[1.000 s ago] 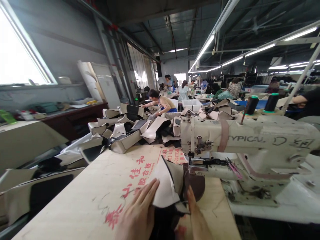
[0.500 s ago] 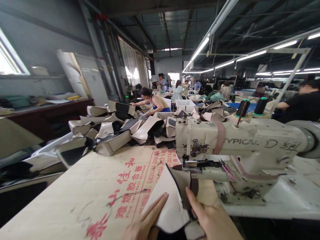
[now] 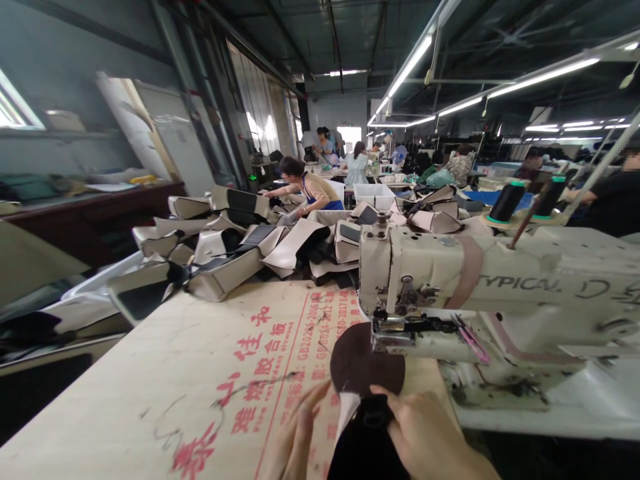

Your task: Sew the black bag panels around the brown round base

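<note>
A sewn piece of leather-like material with a brown rounded flap [image 3: 357, 360], a cream strip and a black panel [image 3: 367, 447] is in front of me, close to the sewing machine's needle end. My right hand [image 3: 430, 427] grips its right edge, thumb and fingers closed at the black part. On the other side, my left hand [image 3: 300, 427] is held edge-on with fingers stretched out, its tips beside the brown flap. Whether those tips touch it I cannot tell. The sewing machine [image 3: 425, 267] stands just beyond, with pink-handled snips [image 3: 470, 339] lying on its arm.
A plywood board [image 3: 165, 373] with red print covers the table. Behind it lies a heap of cream and black sewn pieces [image 3: 240, 257]. Two black thread spools [image 3: 507, 202] stand above the machine. A person [image 3: 313, 190] leans over the heap; others work farther back.
The piece has been turned over, so its brown flap and black side show instead of the cream panel. My left hand has come off the cream panel. The view has shifted slightly.
</note>
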A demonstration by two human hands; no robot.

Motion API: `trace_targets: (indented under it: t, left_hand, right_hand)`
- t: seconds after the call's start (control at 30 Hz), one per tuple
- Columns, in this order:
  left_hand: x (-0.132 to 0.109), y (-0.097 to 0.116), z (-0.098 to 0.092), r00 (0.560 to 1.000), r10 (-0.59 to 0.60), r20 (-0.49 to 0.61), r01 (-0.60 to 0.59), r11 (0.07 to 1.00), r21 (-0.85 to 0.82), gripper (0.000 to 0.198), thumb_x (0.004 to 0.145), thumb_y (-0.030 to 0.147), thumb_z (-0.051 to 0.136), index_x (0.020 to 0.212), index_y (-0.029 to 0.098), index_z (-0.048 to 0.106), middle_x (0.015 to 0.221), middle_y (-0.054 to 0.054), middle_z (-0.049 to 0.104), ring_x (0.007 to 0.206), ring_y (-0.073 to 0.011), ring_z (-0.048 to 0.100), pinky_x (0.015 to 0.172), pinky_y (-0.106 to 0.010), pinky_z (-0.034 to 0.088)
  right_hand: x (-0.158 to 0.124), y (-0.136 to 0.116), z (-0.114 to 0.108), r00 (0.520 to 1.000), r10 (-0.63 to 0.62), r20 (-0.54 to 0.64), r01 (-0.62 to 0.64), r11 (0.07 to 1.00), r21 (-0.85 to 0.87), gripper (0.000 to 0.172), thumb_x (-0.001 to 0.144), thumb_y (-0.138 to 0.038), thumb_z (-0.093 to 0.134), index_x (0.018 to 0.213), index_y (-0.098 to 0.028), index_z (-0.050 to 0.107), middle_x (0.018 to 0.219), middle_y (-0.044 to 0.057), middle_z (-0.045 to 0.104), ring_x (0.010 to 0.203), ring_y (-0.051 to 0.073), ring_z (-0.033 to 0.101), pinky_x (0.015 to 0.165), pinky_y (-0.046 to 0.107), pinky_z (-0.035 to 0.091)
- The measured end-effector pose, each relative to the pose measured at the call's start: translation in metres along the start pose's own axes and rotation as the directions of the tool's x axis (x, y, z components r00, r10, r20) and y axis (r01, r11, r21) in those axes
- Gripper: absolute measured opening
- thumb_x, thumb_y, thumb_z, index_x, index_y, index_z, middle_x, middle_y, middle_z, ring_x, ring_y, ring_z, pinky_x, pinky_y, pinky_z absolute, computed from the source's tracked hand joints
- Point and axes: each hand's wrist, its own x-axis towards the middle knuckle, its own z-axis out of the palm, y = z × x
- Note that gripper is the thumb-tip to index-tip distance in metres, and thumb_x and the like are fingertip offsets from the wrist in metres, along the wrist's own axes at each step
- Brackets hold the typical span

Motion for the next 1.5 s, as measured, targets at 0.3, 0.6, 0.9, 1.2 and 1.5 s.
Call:
trace_targets:
  t: [0.3,0.6,0.9,1.2,1.5]
  left_hand:
    - [0.048,0.021,0.043,0.946,0.003,0.323,0.087,0.961,-0.264,0.038,0.085,0.046,0.044,0.078,0.015,0.065,0.078,-0.004,0.064,0.076,-0.0155,0.058,0.07,-0.023,0.046]
    - [0.018,-0.015,0.024,0.985,-0.141,-0.098,0.125,0.98,-0.155,0.031,0.084,0.045,0.045,0.09,0.018,0.06,0.096,-0.006,0.064,0.096,-0.0206,0.059,0.086,-0.031,0.046]
    - [0.024,0.024,0.026,0.904,0.246,0.35,-0.296,0.951,0.096,0.03,0.089,0.028,0.042,0.111,0.024,0.062,0.114,0.0,0.063,0.104,-0.0154,0.058,0.094,-0.026,0.044]
    - [0.049,0.04,0.016,0.865,0.32,0.387,-0.376,0.923,0.078,0.03,0.087,0.029,0.046,0.112,0.027,0.061,0.113,0.003,0.064,0.101,-0.0152,0.061,0.091,-0.023,0.046]
    - [0.062,0.02,0.038,0.958,0.179,0.222,-0.187,0.982,0.013,0.029,0.081,0.036,0.053,0.104,0.024,0.066,0.099,0.0,0.069,0.092,-0.0184,0.064,0.085,-0.027,0.049]
  right_hand:
    - [-0.003,0.006,0.009,0.992,0.123,0.023,-0.125,0.982,0.139,0.065,0.077,-0.008,0.038,0.139,-0.01,0.022,0.093,0.011,0.066,0.087,0.027,0.062,0.078,0.039,0.046]
    - [-0.002,0.02,0.034,0.931,0.191,-0.312,-0.075,0.934,0.349,0.035,0.075,-0.009,0.043,0.107,-0.022,0.049,0.078,-0.001,0.065,0.072,0.017,0.062,0.065,0.024,0.042]
    - [-0.003,0.031,0.019,0.907,-0.073,-0.415,0.253,0.882,0.397,0.039,0.067,-0.004,0.039,0.089,-0.019,0.067,0.096,0.002,0.066,0.09,0.016,0.061,0.081,0.025,0.048]
    - [-0.008,0.038,-0.006,0.925,-0.031,-0.378,0.225,0.847,0.482,0.034,0.076,-0.01,0.043,0.095,-0.023,0.068,0.097,0.001,0.066,0.095,0.016,0.06,0.085,0.027,0.048]
    - [0.017,0.063,0.003,0.931,-0.065,-0.36,0.23,0.869,0.438,0.018,0.077,-0.02,0.057,0.091,-0.019,0.068,0.092,0.004,0.066,0.094,0.018,0.06,0.088,0.03,0.046]
